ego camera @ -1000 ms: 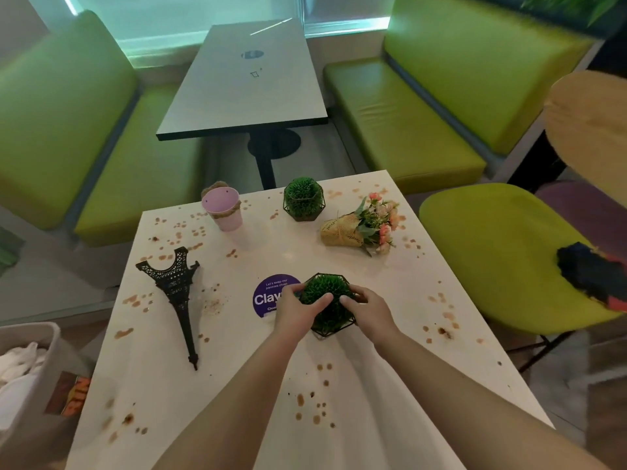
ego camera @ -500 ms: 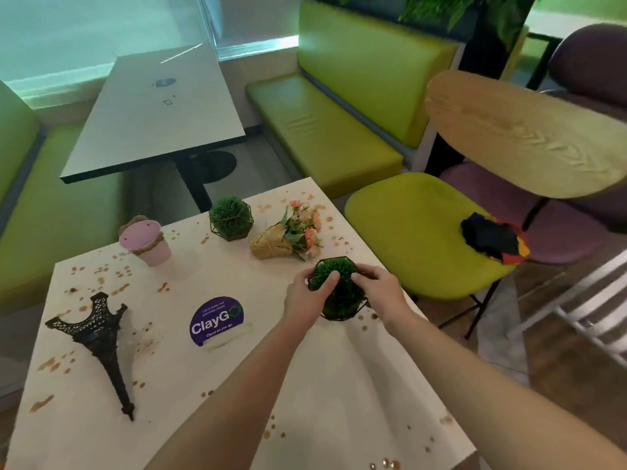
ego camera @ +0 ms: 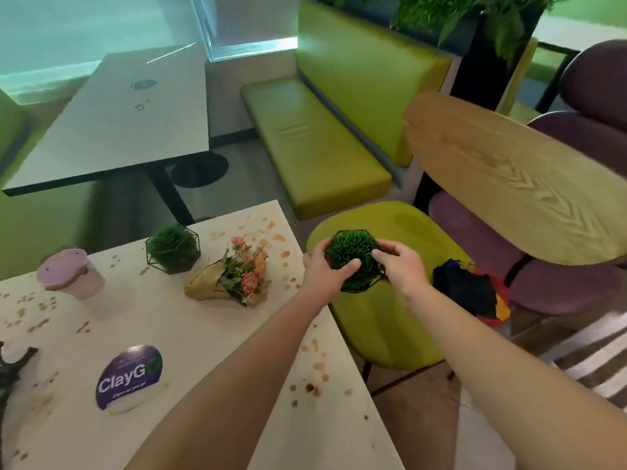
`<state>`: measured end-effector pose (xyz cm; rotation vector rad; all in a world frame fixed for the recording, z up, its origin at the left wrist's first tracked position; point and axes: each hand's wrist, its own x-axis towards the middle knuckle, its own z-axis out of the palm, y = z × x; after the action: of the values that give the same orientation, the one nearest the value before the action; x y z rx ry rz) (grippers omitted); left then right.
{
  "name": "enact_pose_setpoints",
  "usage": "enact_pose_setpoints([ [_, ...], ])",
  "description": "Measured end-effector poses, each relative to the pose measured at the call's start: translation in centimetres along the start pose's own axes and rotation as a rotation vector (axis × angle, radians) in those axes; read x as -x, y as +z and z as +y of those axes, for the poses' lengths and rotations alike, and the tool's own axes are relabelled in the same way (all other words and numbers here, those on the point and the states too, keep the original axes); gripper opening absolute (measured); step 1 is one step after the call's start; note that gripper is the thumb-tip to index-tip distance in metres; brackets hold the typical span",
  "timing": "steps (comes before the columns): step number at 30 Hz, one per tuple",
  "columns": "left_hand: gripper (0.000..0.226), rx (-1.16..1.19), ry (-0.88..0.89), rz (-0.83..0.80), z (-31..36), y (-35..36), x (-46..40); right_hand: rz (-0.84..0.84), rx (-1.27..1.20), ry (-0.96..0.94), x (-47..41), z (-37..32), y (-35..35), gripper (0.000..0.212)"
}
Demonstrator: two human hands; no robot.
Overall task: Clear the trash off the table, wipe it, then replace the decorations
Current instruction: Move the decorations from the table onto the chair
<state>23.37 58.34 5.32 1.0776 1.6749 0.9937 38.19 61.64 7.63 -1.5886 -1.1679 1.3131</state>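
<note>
**Grass ball held out over the green chair**

Both hands are on the same thing: a round tuft of fake grass in a black wire frame [ego camera: 353, 261]. The left hand [ego camera: 322, 269] curls round its near left side, thumb laid across the front of the greenery; the right hand [ego camera: 402, 266] cups the right side, fingers bent over the top edge of the wire. Neither is spread flat. Each grips the frame.

The grass ball is off the white table [ego camera: 210, 337] now, hanging past its right edge and above the seat of the lime-green chair [ego camera: 390, 334]. I can't tell whether it touches the seat or hovers just clear of it. The seat lies straight below the hands, so what's left looks like a plain lowering, with no sideways reach. A dark bundle of cloth [ego camera: 470, 290] sits on the chair's right side, near the right hand, so the ball ought to go down left of it.

Still on the table are a second grass ball [ego camera: 173, 247], a small bouquet [ego camera: 234, 276] lying on its side, a pink pot [ego camera: 73, 276], a purple sticker [ego camera: 130, 376], and brown splatter everywhere. To my eye the clearing has barely begun.
</note>
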Motion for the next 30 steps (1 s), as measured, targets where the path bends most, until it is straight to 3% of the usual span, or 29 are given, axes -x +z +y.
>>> enact_pose_setpoints([
  [9,0.081,-0.103,0.042,-0.011,3.6,7.4,-8.3,0.024,0.026,0.024,-11.4,-0.9,-5.5,0.022],
  [16,0.087,-0.120,0.003,-0.039,3.6,12.5,-14.0,0.026,0.085,0.035,-18.0,0.8,-8.1,0.032],
  [30,0.079,-0.131,0.007,0.044,3.4,16.0,-18.5,0.035,0.268,-0.046,-23.0,2.0,-9.0,0.037],
])
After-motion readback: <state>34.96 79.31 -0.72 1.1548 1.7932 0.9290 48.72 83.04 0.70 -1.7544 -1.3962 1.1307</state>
